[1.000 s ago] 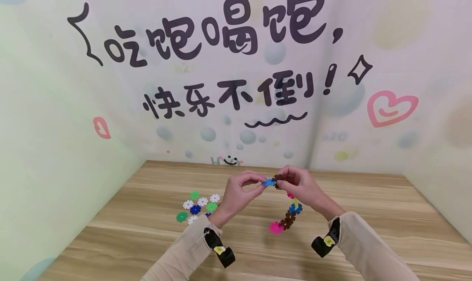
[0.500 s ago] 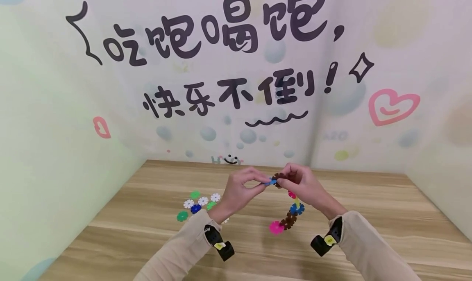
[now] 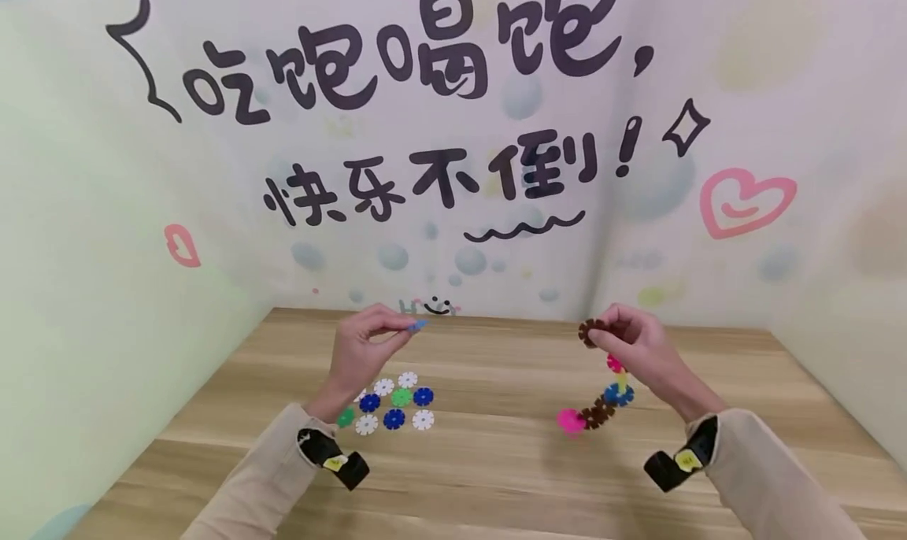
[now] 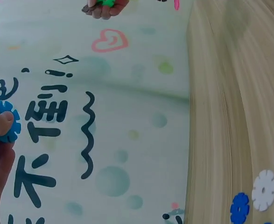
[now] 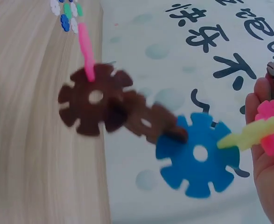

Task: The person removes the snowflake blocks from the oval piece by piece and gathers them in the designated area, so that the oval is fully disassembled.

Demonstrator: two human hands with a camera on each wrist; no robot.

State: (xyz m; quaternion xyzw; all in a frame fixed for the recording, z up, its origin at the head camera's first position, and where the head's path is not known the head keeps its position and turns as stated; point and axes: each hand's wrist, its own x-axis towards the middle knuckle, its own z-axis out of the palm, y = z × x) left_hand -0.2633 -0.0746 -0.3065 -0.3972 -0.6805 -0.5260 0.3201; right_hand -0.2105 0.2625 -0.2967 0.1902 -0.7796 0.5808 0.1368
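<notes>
My left hand [image 3: 360, 353] pinches a light blue notched plastic disc [image 3: 421, 324] between thumb and fingers, raised over the back left of the table. In the left wrist view, that disc's toothed edge shows past the thumb. Opposite, my right hand [image 3: 643, 353] pinches a brown notched disc [image 3: 587, 333] at the upper end of a linked chain. Pink, yellow and blue discs [image 5: 179, 161] hang below it, then brown discs [image 5: 76, 105] and a bright pink disc [image 3: 571, 421] at the lower end. Part of a green disc shows by the palm in the right wrist view.
Loose white [image 3: 423, 419], dark blue [image 3: 394, 419] and green discs [image 3: 401, 397] lie on the wooden table [image 3: 489, 485], partly behind my left wrist. A printed cloth wall [image 3: 453, 276] stands along the table's back edge, with pale walls at both sides.
The hands were together with the blue disc against the brown one. Now they are wide apart, the left hand moved left with the blue disc, the right hand moved right with the chain.
</notes>
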